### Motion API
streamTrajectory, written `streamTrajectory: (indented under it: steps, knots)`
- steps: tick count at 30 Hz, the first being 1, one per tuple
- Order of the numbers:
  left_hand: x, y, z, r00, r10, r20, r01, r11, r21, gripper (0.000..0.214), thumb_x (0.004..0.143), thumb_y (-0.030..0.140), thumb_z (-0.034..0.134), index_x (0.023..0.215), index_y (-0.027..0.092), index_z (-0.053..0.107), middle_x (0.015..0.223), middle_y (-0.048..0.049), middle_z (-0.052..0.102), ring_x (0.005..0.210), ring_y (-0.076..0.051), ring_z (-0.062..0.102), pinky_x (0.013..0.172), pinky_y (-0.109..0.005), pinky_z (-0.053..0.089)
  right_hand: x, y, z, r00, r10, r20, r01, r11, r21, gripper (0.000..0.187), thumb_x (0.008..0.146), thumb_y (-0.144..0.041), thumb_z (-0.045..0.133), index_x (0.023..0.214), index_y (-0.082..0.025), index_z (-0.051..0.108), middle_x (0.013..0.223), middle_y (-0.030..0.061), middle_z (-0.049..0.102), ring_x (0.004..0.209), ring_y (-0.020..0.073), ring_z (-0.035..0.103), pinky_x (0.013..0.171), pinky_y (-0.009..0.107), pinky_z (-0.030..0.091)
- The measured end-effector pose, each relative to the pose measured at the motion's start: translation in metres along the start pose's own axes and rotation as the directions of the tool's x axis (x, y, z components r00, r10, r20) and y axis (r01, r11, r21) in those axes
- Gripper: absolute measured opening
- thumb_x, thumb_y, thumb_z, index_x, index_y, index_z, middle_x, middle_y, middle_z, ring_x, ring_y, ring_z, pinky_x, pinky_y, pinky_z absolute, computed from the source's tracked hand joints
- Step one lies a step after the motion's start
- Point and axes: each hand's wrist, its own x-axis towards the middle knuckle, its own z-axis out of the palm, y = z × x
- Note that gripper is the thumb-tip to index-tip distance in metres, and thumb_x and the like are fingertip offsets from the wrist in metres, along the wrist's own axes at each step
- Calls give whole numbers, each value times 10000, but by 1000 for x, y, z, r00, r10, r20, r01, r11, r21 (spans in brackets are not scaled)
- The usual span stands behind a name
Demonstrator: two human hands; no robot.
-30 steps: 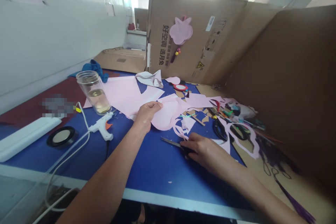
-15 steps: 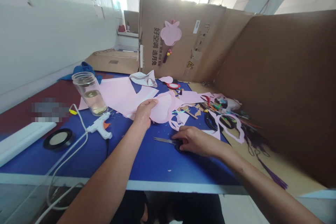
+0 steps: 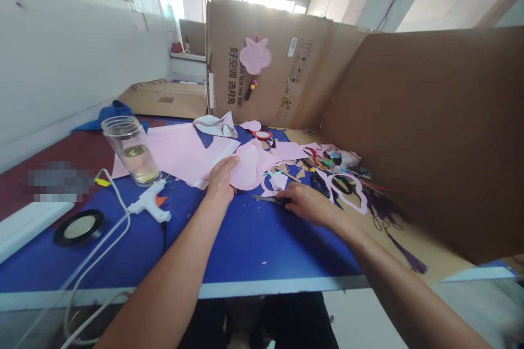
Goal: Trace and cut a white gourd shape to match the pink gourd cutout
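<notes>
A white glue gun (image 3: pixel 151 204) lies on the blue counter (image 3: pixel 254 251). Beside it, the left hand (image 3: pixel 221 181) has thumb and fingers closed on the pink cutout's (image 3: pixel 244 170) edge. Next come the scissors (image 3: pixel 268 198) — blades pointing left — their handles within the right hand's (image 3: pixel 305 203) curled fingers.

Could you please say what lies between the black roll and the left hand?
The head view shows a white glue gun and some white cord between the black roll and left hand.
</notes>
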Motion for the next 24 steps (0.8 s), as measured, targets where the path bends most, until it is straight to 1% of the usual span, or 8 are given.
streamTrajectory:
  steps: [2, 4, 6, 9, 11, 15, 21, 24]
  knots:
    - [-3, -3, 1, 1000, -8, 13, 8, 1000, 6, 452, 470, 337, 989, 779, 172, 704, 720, -20, 750, 665, -190, 704, 649, -299, 555, 6, -2, -12, 989, 81, -124, -63, 988, 138, 346, 938, -283, 714, 1263, -215, 811, 1045, 97, 793, 939, 257, 727, 868, 359, 537]
    - [-5, -6, 2, 999, -13, 32, 13, 1000, 16, 474, 453, 359, 999, 773, 170, 706, 738, -24, 756, 686, -187, 706, 677, -300, 558, 17, -7, -21, 952, 174, -251, -68, 923, 379, 443, 949, -424, 727, 1331, -204, 771, 1052, 91, 810, 930, 251, 730, 851, 366, 551]
    - [-7, -10, 3, 999, -18, 49, 17, 1000, 25, 484, 449, 375, 1001, 783, 163, 722, 767, -35, 769, 713, -184, 708, 705, -296, 559, 31, -14, -24, 932, 250, -261, -39, 789, 614, 559, 890, -501, 793, 1358, -199, 743, 1062, 88, 813, 918, 238, 726, 829, 358, 562]
    - [-9, -15, 5, 998, -29, 58, 27, 999, 40, 481, 462, 381, 996, 806, 156, 747, 784, -45, 779, 724, -180, 705, 717, -291, 555, 52, -22, -16, 925, 312, -218, 4, 566, 825, 552, 803, -545, 851, 1222, -194, 773, 994, 68, 789, 835, 202, 695, 714, 311, 555]
    - [-10, -19, 7, 997, -39, 67, 36, 998, 52, 469, 472, 379, 993, 807, 158, 750, 789, -49, 782, 725, -183, 706, 715, -293, 553, 62, -22, -8, 901, 350, -257, 61, 484, 873, 486, 758, -565, 869, 1058, -193, 783, 923, 44, 760, 772, 171, 650, 656, 278, 525]
    - [-15, -21, 9, 991, -67, 118, 56, 994, 96, 457, 487, 404, 989, 774, 165, 725, 782, -60, 775, 721, -198, 705, 701, -305, 547, 67, -15, 3, 864, 391, -317, 117, 456, 882, 401, 726, -548, 880, 856, -193, 746, 780, -1, 683, 686, 128, 560, 618, 250, 463]
    - [-22, -11, 10, 967, -111, 231, 47, 963, 266, 481, 520, 423, 991, 856, 154, 776, 786, -55, 756, 704, -171, 670, 677, -283, 521, 61, -2, 10, 913, 344, -220, 67, 407, 911, 414, 642, -517, 927, 739, -180, 707, 637, -35, 612, 536, 93, 490, 531, 249, 418]
    - [-22, -7, 7, 956, -135, 262, 28, 927, 375, 415, 546, 393, 980, 819, 145, 789, 765, -57, 746, 669, -164, 647, 636, -277, 497, 59, 1, 13, 935, 313, -164, 35, 380, 924, 426, 627, -514, 936, 742, -181, 697, 612, -36, 611, 507, 91, 491, 489, 237, 398]
